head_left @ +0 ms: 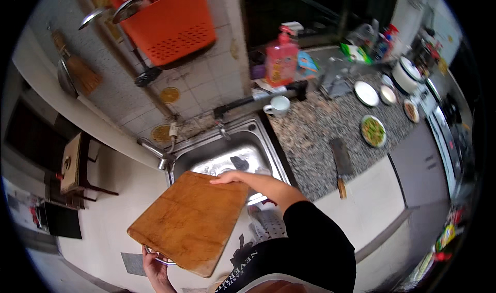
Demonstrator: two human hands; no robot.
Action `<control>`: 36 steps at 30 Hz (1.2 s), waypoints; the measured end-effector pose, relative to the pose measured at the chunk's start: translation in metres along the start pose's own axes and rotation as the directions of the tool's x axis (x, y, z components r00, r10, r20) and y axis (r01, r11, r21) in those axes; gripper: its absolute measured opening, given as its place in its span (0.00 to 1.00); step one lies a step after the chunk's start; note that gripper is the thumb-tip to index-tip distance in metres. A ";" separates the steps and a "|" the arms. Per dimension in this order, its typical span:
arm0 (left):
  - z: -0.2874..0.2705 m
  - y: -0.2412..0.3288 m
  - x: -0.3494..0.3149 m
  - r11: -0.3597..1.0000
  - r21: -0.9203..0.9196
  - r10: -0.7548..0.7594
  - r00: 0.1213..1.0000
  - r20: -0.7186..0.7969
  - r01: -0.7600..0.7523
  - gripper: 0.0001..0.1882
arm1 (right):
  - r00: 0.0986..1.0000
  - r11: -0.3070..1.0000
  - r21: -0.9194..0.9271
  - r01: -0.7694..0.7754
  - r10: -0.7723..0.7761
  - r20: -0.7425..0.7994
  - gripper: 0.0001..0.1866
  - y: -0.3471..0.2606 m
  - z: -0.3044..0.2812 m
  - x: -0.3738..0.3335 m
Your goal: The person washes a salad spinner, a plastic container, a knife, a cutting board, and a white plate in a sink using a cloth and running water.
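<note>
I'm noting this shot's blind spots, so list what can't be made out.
In the head view:
Right hand: most fingers hidden behind the wooden board.
Pale-rimmed thing by the left hand: mostly covered by the board; its kind is unclear.
Sink: near part blocked by the board.
Dark thing in the sink: too blurred to identify.
Orange basket: top partly cut off by the upper edge.
</note>
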State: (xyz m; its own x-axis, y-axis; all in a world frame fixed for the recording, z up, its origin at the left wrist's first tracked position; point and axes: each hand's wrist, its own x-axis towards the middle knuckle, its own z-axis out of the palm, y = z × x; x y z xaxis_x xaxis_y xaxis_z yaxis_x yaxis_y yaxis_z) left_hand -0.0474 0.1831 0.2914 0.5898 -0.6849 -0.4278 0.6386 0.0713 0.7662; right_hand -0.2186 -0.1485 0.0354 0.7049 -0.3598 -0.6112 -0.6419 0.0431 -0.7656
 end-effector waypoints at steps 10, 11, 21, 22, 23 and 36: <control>-0.045 -0.004 -0.040 0.984 -0.114 -0.132 0.989 0.060 0.138 0.15 | 0.991 0.906 -0.422 -0.025 -0.034 -0.133 0.38 -0.051 -0.030 -0.144; -0.049 -0.010 -0.039 0.982 -0.101 -0.148 0.983 0.109 0.159 0.16 | 0.991 0.912 -0.410 -0.015 -0.041 -0.128 0.38 -0.032 -0.030 -0.139; -0.004 -0.066 -0.043 0.954 0.021 -0.289 0.901 0.323 0.298 0.26 | 0.967 0.979 -0.188 -0.076 0.026 -0.255 0.36 0.014 -0.082 -0.279; 0.024 -0.066 -0.049 0.969 0.060 -0.245 0.896 0.370 0.240 0.27 | 0.951 0.984 -0.158 -0.084 0.032 -0.307 0.38 0.015 -0.098 -0.295; 0.040 -0.069 -0.049 0.977 0.108 -0.212 0.891 0.401 0.184 0.27 | 0.939 0.994 -0.096 -0.047 0.011 -0.344 0.36 0.014 -0.115 -0.308; 0.447 -0.251 -0.001 0.701 0.357 0.285 0.702 0.652 -0.617 0.37 | 0.428 0.888 -0.191 0.418 -0.378 -0.821 0.32 0.153 -0.438 -0.527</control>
State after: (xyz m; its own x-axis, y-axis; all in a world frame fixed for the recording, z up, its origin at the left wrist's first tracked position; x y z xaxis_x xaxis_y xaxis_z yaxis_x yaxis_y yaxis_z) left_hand -0.4290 -0.1580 0.3141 0.2741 -0.9335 0.2310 -0.0926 0.2135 0.9726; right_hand -0.8203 -0.3607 0.3282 0.2965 -0.9355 0.1922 -0.3332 -0.2900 -0.8971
